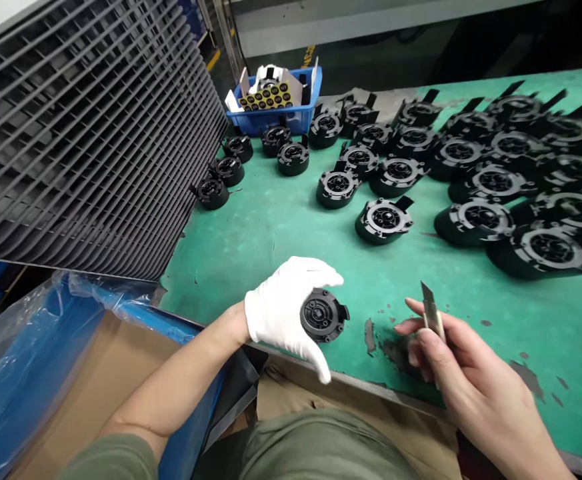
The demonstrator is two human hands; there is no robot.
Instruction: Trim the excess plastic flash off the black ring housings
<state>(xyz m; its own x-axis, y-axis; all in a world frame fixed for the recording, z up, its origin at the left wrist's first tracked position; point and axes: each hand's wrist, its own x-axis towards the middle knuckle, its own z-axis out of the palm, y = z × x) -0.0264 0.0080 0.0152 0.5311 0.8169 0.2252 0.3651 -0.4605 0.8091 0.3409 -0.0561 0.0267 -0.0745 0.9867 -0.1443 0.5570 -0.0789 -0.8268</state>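
The green worktop (251, 247) is the biggest thing before me, its near edge running just in front of my body. Along its left side rises a dark slatted stack (85, 133); what its narrow gaps hold, I cannot make out. Below that, by my left elbow, a big blue box (35, 393) stands open, with clear film (11, 333) draped over its rim and a brown board (105, 360) showing inside. At the far edge of the worktop a smaller blue bin (271, 122) holds pale sheets (233, 101) standing at its sides, a yellow piece (271, 99) with black round marks and some white and dark bits behind it; the rest of its load is hidden. Round black parts (481, 217) crowd the back and right, many with a tab sticking out, and a few more sit beside the stack and in front of the bin. My white-gloved left hand (283, 303) is near the front edge, its fingers spread wide in a curve about a single black disc (323, 315) beside my palm; my thumb is clear of it, and I cannot tell whether the other fingers touch it. My bare right hand (463, 363) has its fingers closed on a small knife (437, 325), blade pointing up, near dark patches (369, 337) on the green surface
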